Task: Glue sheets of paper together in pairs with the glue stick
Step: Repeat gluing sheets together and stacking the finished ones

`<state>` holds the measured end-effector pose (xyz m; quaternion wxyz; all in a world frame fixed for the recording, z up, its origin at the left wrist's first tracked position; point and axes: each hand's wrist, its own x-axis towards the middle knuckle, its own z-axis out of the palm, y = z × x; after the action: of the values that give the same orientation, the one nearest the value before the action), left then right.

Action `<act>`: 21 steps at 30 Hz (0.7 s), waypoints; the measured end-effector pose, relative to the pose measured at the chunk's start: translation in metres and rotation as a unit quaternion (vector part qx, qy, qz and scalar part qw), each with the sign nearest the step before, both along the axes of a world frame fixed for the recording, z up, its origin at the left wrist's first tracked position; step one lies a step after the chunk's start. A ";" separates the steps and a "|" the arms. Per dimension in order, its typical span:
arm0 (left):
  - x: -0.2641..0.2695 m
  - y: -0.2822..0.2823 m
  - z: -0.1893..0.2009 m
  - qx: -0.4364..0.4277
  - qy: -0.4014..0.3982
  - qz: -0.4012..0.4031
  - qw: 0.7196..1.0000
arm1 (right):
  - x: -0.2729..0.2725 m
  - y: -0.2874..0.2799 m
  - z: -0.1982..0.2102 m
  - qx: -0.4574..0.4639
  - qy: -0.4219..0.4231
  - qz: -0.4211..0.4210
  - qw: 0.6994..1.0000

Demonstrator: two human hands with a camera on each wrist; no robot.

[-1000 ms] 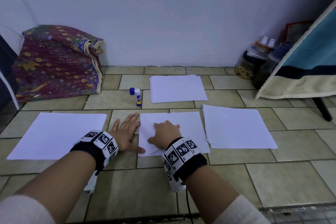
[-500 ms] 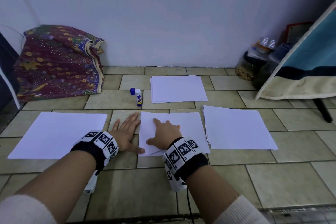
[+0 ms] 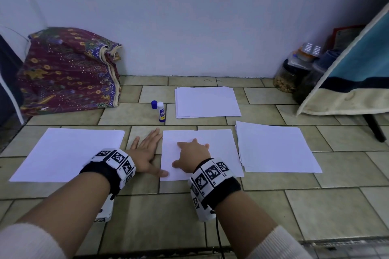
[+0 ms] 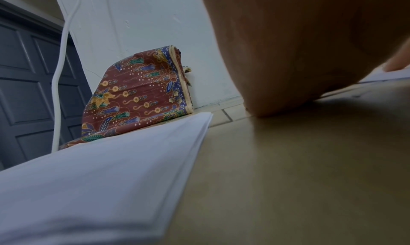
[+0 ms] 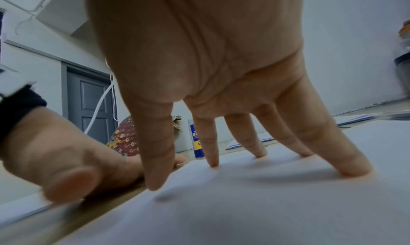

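both forearms extend forward and down, each wrist wearing a black band with black-and-white marker blocks. the left hand (image 3: 145, 152) lies flat, palm down, fingers straight and together, thumb stretched out toward the right hand (image 3: 192, 156). the right hand stands arched on spread fingertips (image 5: 213, 163), palm raised, thumb tip also down.
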<state>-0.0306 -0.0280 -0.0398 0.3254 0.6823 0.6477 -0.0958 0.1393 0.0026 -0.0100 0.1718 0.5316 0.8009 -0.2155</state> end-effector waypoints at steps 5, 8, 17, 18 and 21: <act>0.004 0.004 -0.001 0.024 -0.083 0.109 0.990 | -0.005 -0.002 0.000 -0.001 -0.029 0.007 1.000; 0.000 0.004 0.001 0.009 -0.141 0.127 0.982 | -0.008 -0.003 -0.001 -0.027 -0.026 -0.020 0.999; 0.009 -0.001 0.010 0.004 0.031 -0.017 0.999 | -0.013 -0.004 0.000 -0.021 -0.035 0.012 0.999; 0.012 -0.002 0.011 0.008 0.061 -0.031 0.998 | -0.014 -0.004 0.000 -0.021 -0.036 0.007 0.999; 0.017 -0.004 0.011 0.010 0.129 -0.045 0.991 | -0.018 -0.005 0.000 -0.006 -0.048 -0.015 0.999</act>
<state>-0.0137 -0.0324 -0.0284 0.2273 0.6957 0.6541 -0.1909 0.1217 -0.0029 -0.0105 0.2096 0.5520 0.7826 -0.1972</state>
